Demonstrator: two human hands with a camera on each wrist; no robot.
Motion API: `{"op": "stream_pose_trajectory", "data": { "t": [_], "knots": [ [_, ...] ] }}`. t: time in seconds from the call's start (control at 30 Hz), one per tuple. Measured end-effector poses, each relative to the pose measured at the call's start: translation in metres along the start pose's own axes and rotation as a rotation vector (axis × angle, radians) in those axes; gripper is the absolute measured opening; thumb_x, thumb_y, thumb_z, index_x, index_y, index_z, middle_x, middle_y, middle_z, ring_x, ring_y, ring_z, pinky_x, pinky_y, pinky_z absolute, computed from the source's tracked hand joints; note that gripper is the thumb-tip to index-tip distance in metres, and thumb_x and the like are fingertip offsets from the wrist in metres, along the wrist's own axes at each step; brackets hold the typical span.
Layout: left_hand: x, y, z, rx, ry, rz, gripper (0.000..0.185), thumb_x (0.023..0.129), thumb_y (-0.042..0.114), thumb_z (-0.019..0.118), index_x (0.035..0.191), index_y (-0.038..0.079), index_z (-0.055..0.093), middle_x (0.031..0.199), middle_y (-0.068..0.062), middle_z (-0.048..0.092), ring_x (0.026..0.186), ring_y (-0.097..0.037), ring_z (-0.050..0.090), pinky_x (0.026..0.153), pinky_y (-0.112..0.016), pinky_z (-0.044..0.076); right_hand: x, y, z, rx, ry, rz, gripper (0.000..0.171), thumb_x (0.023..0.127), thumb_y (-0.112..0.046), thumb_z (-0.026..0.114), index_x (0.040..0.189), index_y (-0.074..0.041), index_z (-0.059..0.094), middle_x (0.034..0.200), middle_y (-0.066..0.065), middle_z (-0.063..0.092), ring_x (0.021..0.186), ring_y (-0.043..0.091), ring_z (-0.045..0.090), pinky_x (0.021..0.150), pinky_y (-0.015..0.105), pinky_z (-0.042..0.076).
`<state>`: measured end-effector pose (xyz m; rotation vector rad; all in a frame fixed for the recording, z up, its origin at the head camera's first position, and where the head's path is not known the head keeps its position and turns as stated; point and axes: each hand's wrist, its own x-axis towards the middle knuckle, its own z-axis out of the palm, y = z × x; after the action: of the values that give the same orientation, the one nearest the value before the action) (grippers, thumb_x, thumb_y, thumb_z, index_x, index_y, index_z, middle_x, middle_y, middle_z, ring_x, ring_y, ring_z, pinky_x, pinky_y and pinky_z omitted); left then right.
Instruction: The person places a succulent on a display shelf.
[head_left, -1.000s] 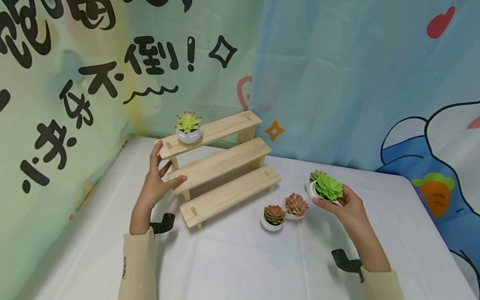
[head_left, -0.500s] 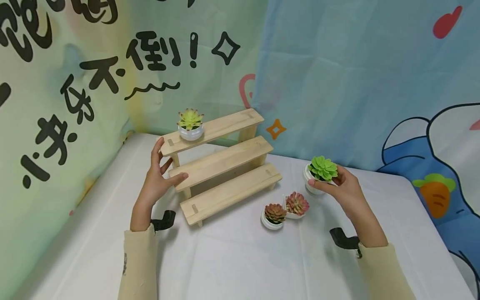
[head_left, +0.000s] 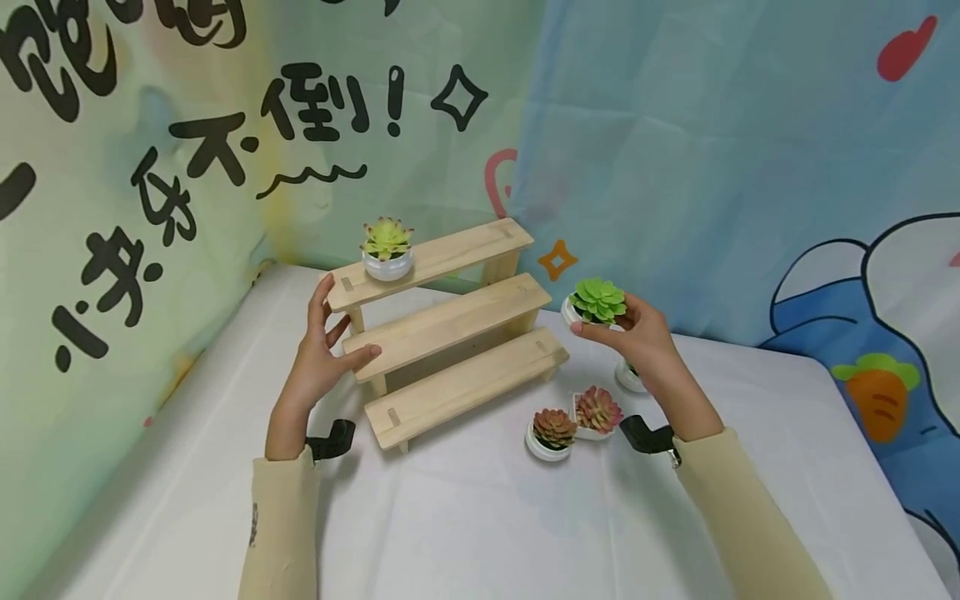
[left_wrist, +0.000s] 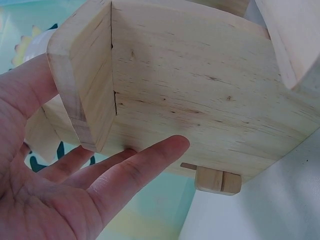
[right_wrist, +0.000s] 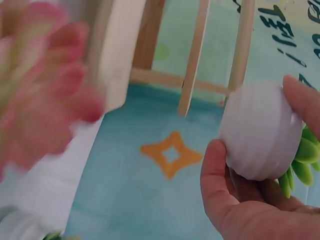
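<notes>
A three-tier wooden stand (head_left: 450,323) stands at an angle on the white table. My left hand (head_left: 315,362) holds its left end, thumb against the middle tier and a finger by the top one; the left wrist view shows the fingers about a wooden upright (left_wrist: 82,80). Raised to the right of the stand is a bright green potted succulent (head_left: 597,300), pinched by my right hand (head_left: 651,350). Its white pot (right_wrist: 260,132) sits between thumb and fingers in the right wrist view. A yellow-green succulent (head_left: 387,240) in a white pot rests on the top tier's left part.
Below my right hand, a brownish succulent (head_left: 555,428) and a pink succulent (head_left: 599,410) stand close together in white pots. Another white pot (head_left: 628,379) is partly hidden behind my right wrist. Printed cloth (head_left: 675,150) hangs behind the table.
My right hand has carried the green succulent up and leftward towards the stand, away from the pot beside it. My left hand keeps its place on the stand.
</notes>
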<state>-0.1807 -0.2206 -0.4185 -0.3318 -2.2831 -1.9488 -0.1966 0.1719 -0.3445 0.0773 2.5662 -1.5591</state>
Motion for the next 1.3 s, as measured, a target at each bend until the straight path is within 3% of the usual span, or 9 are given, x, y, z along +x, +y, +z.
{"op": "stream_pose_trajectory", "data": {
  "t": [0.5,0.83,1.07,1.3],
  "knots": [
    [0.002,-0.003,-0.004,-0.016,0.002,0.024,0.112,0.081,-0.009,0.074,0.157,0.027,0.002,0.162,-0.004,0.001,0.148,-0.031,0.016,0.118,-0.05,0.028,0.034,-0.038,0.034,0.086,-0.047,-0.047,0.079,0.087,-0.028,0.076,0.15,-0.008,0.034,0.148,0.013,0.041,0.135,0.027,0.041,0.113,0.046,0.036],
    [0.004,-0.008,-0.005,-0.039,-0.005,0.043,0.111,0.081,-0.009,0.074,0.157,0.028,0.002,0.162,-0.006,-0.001,0.148,-0.032,0.017,0.118,-0.05,0.028,0.054,-0.066,0.048,0.02,-0.024,-0.109,0.068,0.085,-0.029,0.077,0.141,-0.006,0.045,0.128,0.008,0.052,0.107,0.019,0.049,0.103,0.043,0.042],
    [0.004,-0.011,-0.006,-0.039,-0.007,0.048,0.111,0.081,-0.008,0.074,0.158,0.028,0.002,0.163,-0.003,-0.004,0.149,-0.03,0.013,0.118,-0.05,0.027,0.067,-0.086,0.067,0.007,-0.068,-0.122,0.071,0.083,-0.029,0.079,0.142,-0.008,0.045,0.137,0.011,0.05,0.119,0.024,0.051,0.102,0.041,0.044],
    [0.006,-0.011,-0.006,-0.045,-0.005,0.065,0.111,0.081,-0.009,0.074,0.158,0.026,0.002,0.163,-0.005,-0.003,0.148,-0.03,0.014,0.118,-0.049,0.028,0.079,-0.104,0.086,0.015,-0.089,-0.151,0.066,0.083,-0.026,0.079,0.139,-0.009,0.049,0.132,0.01,0.053,0.114,0.022,0.052,0.099,0.039,0.047]
  ]
}}
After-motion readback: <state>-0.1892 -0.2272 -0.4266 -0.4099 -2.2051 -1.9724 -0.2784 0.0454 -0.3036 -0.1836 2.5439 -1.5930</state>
